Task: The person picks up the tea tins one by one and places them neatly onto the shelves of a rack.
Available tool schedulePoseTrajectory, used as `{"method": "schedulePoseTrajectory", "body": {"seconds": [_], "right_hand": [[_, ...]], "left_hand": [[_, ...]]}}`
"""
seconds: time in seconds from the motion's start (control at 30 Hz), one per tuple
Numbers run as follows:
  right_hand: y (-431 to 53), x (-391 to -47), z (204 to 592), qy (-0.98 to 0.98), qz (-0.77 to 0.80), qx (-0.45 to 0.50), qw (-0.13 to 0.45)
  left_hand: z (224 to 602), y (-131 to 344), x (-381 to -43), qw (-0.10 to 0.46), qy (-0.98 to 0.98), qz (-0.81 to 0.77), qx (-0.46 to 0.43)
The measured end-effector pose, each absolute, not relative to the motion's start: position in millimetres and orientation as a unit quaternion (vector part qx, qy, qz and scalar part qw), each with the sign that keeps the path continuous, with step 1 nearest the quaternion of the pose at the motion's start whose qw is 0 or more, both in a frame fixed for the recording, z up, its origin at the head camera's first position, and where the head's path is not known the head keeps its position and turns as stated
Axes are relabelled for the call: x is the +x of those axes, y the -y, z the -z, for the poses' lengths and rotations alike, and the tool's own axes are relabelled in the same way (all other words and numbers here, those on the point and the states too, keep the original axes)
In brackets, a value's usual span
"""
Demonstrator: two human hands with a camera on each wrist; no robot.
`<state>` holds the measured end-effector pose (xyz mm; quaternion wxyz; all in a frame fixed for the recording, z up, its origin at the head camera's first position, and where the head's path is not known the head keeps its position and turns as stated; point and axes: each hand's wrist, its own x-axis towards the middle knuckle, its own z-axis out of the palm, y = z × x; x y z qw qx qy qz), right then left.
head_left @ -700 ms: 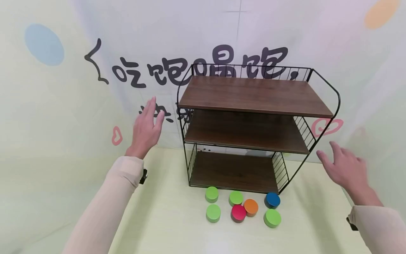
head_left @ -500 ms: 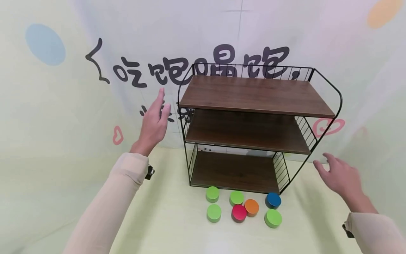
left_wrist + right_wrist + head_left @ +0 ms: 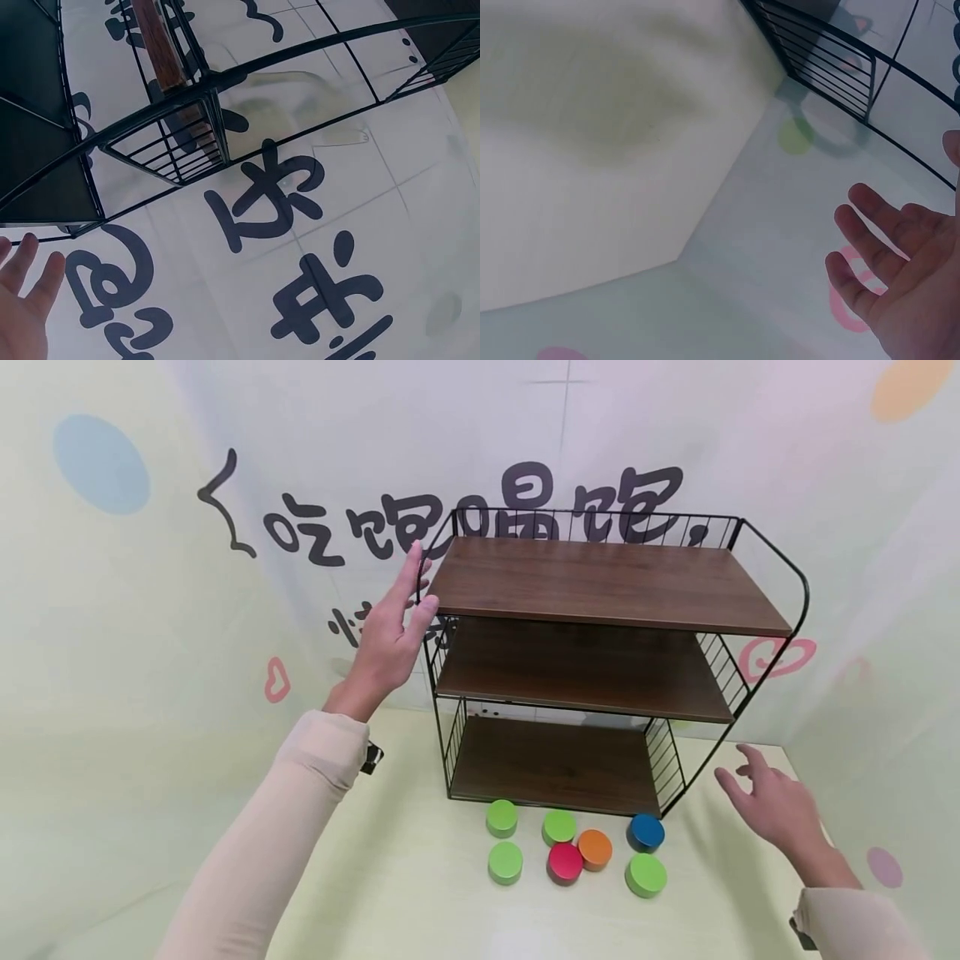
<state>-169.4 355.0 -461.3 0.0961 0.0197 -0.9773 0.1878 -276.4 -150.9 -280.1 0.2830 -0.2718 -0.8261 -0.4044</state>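
Note:
A three-tier rack with a black wire frame and dark wood shelves stands against the back wall sheet. My left hand is raised at its upper left side, fingers extended and thumb apart, over the frame's edge in the head view. Whether it touches the frame I cannot tell; the left wrist view shows its fingertips close to the black wire frame. My right hand hovers right of the rack's lower right corner, holding nothing. Its fingers are loosely bent and spread in the right wrist view.
In front of the rack, on the pale tabletop, lie several round, flat-topped pieces: green ones, a red one, an orange one and a blue one. Printed wall sheets surround the table.
My left hand has moved right and up to the rack's upper left side. My right hand has moved left and down, closer to the rack. The rack and round pieces stay put.

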Motion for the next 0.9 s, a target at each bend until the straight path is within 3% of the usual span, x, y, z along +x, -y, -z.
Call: {"method": "schedulePoseTrajectory", "body": {"seconds": [0.53, 0.9], "right_hand": [[-338.8, -160.8, 494.5, 0.973, -0.219, 0.034, 0.058], [-319.1, -155.7, 524.8, 0.961, -0.252, 0.109, 0.041]], "left_hand": [[286.7, 144.7, -281.3, 0.273, 0.827, 0.414, -0.266], [290.2, 135.8, -283.5, 0.282, 0.792, 0.463, -0.278]]}}
